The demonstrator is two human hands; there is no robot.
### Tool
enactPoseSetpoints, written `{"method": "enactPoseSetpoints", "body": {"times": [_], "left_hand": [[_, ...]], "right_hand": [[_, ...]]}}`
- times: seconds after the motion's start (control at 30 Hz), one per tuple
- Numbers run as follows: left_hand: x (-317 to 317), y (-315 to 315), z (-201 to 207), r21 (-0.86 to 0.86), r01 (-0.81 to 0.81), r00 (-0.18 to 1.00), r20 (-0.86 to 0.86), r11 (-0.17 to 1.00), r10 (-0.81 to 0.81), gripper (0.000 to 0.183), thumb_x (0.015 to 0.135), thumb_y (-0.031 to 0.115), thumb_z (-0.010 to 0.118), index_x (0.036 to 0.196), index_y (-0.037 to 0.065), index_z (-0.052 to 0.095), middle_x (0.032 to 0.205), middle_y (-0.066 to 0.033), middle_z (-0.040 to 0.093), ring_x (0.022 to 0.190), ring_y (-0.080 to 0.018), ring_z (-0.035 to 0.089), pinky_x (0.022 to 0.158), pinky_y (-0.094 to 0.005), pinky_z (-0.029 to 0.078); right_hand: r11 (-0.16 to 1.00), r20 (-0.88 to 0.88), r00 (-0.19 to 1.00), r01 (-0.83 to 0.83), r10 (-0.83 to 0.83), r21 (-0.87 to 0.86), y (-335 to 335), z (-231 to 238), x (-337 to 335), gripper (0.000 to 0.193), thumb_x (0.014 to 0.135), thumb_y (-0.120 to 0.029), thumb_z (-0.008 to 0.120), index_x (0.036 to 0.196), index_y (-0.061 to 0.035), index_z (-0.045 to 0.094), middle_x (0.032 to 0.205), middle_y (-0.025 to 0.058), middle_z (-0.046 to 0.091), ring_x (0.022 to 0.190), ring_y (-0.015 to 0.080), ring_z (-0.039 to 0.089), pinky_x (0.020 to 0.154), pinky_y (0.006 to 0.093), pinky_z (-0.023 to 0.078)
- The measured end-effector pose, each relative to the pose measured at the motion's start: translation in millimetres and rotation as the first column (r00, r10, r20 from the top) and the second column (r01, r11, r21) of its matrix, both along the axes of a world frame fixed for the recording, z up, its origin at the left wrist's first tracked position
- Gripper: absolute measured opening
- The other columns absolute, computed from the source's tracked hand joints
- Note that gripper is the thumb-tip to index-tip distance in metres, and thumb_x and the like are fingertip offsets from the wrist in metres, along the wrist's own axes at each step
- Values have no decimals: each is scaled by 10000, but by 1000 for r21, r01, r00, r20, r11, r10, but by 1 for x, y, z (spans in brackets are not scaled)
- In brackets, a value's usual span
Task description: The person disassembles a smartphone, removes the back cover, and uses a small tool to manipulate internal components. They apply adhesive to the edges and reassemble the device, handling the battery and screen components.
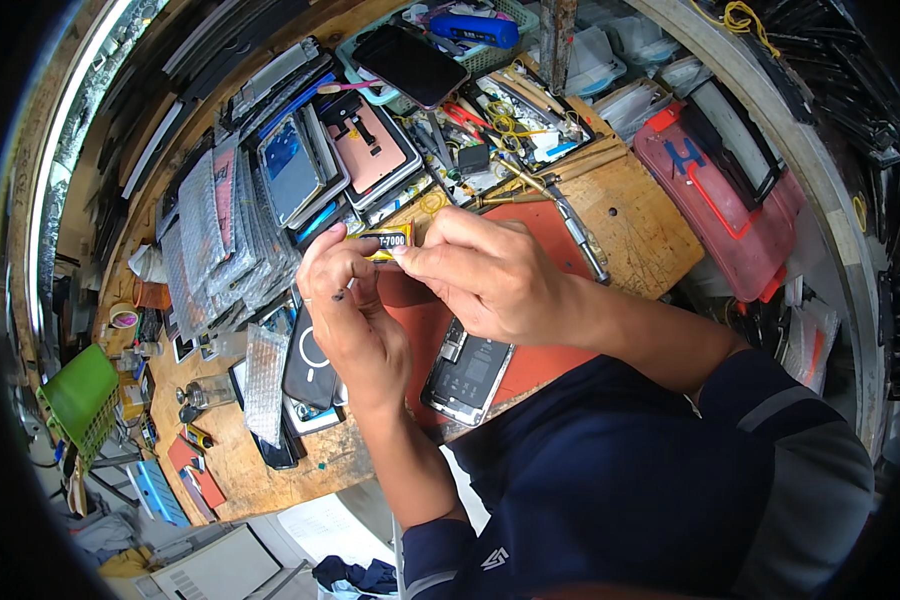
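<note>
Between my two hands is a small yellow and black tube (384,241), which looks like a glue tube. The fingers of my left hand (350,305) are closed on its left end. My right hand (495,270) pinches its right end, the fingers hiding that part. Below the hands lies an opened phone (467,375), its dark battery and inner parts bared. It rests at the near edge of a red mat (545,345), partly covered by my right hand and arm.
Stacked tablets (370,145) and bubble-wrapped panels (220,225) stand at the back left. Behind are a cluttered tool tray (525,115) and a dark phone (410,65) on a basket. A dark phone back (313,355) lies left; a red case (720,200) sits right.
</note>
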State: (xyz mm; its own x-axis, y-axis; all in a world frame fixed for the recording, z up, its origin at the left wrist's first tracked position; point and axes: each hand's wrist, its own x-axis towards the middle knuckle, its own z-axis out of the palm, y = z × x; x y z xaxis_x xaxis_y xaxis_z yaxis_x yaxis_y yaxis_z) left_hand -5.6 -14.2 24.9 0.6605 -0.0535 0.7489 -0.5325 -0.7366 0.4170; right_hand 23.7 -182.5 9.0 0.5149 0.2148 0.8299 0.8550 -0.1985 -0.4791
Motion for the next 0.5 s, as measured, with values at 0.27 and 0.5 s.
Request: {"method": "enactPoseSetpoints", "body": {"times": [0.27,0.5], "left_hand": [[1,-3,2,-22,-19,1000,0,1000,19,260,880,-165,607,1022,38,527,1044,-133,703,1207,-407,632,1063,-505,469],[4,-2,0,-54,0,1000,4,999,0,191,935,-119,612,1010,30,518,1052,-146,695,1205,-398,628,1061,-497,469]], "right_hand": [[998,12,999,-30,30,59,6,-8,4,223,851,30,750,1072,23,722,860,114,579,671,264,639,552,384,505],[995,-5,998,-56,56,85,7,-12,8,208,881,25,744,1088,23,722,871,123,591,686,283,645,570,392,514]]}}
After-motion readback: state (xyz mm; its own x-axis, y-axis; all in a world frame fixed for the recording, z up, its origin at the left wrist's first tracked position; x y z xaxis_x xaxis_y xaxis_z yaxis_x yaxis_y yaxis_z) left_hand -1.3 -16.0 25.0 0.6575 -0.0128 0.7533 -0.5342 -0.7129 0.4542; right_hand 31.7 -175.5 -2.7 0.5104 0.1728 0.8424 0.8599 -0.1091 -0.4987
